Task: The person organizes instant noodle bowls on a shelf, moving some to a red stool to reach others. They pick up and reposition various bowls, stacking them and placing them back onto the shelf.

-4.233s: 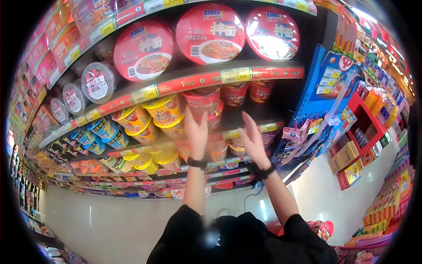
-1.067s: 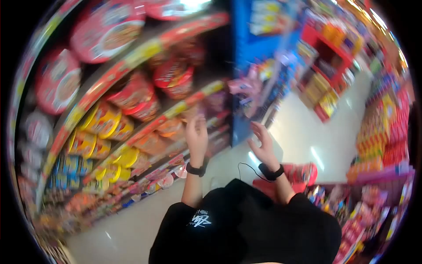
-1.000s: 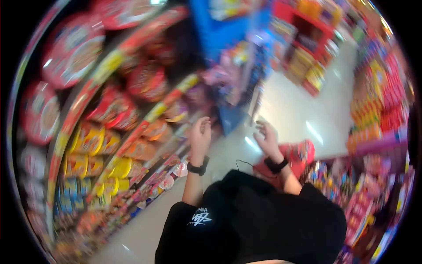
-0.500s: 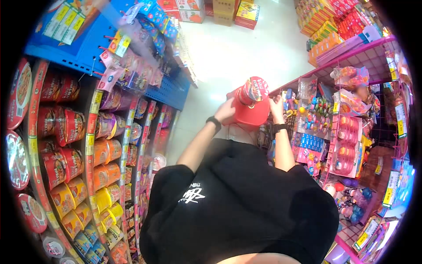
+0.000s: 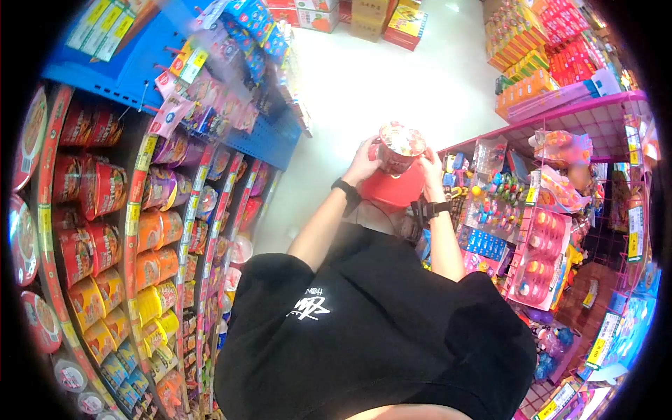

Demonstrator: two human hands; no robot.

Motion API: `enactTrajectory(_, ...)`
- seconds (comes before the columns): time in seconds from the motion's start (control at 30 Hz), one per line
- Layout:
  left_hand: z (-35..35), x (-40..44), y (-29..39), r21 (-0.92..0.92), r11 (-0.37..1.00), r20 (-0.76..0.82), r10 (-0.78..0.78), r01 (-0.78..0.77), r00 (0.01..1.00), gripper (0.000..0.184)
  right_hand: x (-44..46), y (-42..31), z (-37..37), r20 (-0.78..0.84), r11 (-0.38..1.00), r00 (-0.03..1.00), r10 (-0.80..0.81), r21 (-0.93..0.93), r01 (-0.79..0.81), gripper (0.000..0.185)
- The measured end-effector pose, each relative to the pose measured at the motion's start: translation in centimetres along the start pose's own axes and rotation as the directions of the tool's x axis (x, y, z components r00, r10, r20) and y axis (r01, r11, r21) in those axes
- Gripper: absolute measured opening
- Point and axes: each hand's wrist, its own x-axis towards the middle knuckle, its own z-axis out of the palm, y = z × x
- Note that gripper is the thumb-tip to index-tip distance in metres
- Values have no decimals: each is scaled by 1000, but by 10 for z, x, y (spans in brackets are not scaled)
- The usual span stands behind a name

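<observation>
A red instant noodle cup (image 5: 402, 142) with a patterned lid is held in front of me, over the aisle. My left hand (image 5: 365, 162) is closed against its left side. On the opposite side, my right hand (image 5: 430, 171) grips near the cup's edge, its fingers partly hidden. Just below the cup is a smooth red object (image 5: 392, 189), whose kind I cannot make out. Both wrists wear black bands.
Shelves of noodle cups (image 5: 105, 245) line the left, beneath blue panels with hanging packets (image 5: 234, 105). A pink wire rack (image 5: 560, 115) with toys (image 5: 500, 189) stands close on the right. Cartons (image 5: 402, 24) sit ahead on the pale floor (image 5: 336, 84).
The noodle cup has shifted slightly left and its lid tilts differently. My left hand has moved up to its side, and my right hand has come closer. The view has turned slightly.
</observation>
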Motion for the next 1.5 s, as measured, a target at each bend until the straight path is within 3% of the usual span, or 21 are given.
enactTrajectory(0.07, -24, -18, 54, 33, 999, -20, -31, 32, 999, 78, -18, -22, 19, 27, 997, 997, -76, 4, 76, 62)
enactTrajectory(0.2, -64, -52, 103, -118, 993, -190, -3, -20, 982, 78, -58, -82, 72, 152, 967, 955, -254, 62, 247, 69)
enactTrajectory(0.3, -105, -85, 141, -4, 996, -304, 85, -90, 949, 80, -84, -121, 117, 229, 976, 949, -216, 55, 209, 68)
enactTrajectory(0.37, -133, -108, 163, 53, 983, -393, 184, -177, 901, 81, -96, -134, 143, 372, 956, 881, -294, 107, 274, 72)
enactTrajectory(0.47, -172, -151, 212, 160, 952, -525, 306, -262, 794, 80, -136, -168, 197, 479, 908, 774, -414, 155, 389, 78)
enactTrajectory(0.5, -186, -162, 221, 286, 920, -553, 386, -266, 738, 79, -140, -174, 216, 520, 865, 704, -484, 160, 476, 80)
enactTrajectory(0.57, -215, -185, 236, 515, 824, -566, 535, -237, 627, 77, -153, -187, 256, 558, 786, 593, -580, 192, 588, 80)
enactTrajectory(0.63, -239, -205, 264, 613, 771, -616, 605, -175, 505, 77, -172, -210, 293, 584, 723, 497, -642, 245, 646, 78)
enactTrajectory(0.73, -277, -220, 281, 389, 856, -780, 503, -340, 372, 70, -184, -226, 354, 570, 581, 389, -723, 198, 790, 81)
enactTrajectory(0.77, -292, -226, 282, 428, 867, -794, 496, -256, 352, 76, -193, -233, 373, 602, 604, 374, -705, 234, 762, 81)
enactTrajectory(0.83, -318, -231, 294, 516, 810, -769, 581, -277, 267, 69, -210, -250, 409, 661, 648, 338, -670, 299, 700, 80)
enactTrajectory(0.87, -330, -233, 296, 548, 801, -770, 595, -240, 230, 67, -207, -248, 432, 602, 538, 258, -756, 345, 769, 79)
enactTrajectory(0.9, -342, -233, 298, 577, 791, -768, 610, -202, 194, 65, -214, -254, 448, 627, 563, 249, -738, 368, 740, 80)
enactTrajectory(0.97, -366, -230, 302, 632, 758, -748, 651, -161, 130, 62, -205, -247, 491, 587, 477, 208, -782, 350, 806, 80)
enactTrajectory(1.0, -376, -225, 302, 657, 737, -731, 674, -159, 104, 62, -205, -255, 506, 537, 391, 117, -835, 432, 813, 81)
enactTrajectory(1.03, -383, -219, 301, 680, 716, -714, 695, -157, 81, 62, -206, -259, 515, 514, 372, 147, -845, 369, 851, 79)
enactTrajectory(1.1, -390, -208, 304, 737, 674, -667, 737, -51, 111, 63, -200, -268, 534, 541, 427, 152, -827, 429, 796, 78)
enactTrajectory(1.2, -393, -194, 305, 691, 718, -705, 695, -80, 144, 66, -204, -278, 534, 543, 442, 173, -822, 416, 794, 78)
enactTrajectory(1.3, -395, -187, 298, 658, 750, -731, 657, -62, 186, 71, -201, -269, 546, 588, 589, 234, -775, 537, 604, 79)
enactTrajectory(1.37, -400, -179, 295, 635, 772, -741, 618, -26, 263, 77, -180, -253, 566, 568, 578, 286, -772, 441, 687, 79)
enactTrajectory(1.5, -400, -155, 281, 645, 758, -717, 644, -98, 266, 85, -169, -252, 579, 565, 560, 285, -775, 402, 725, 78)
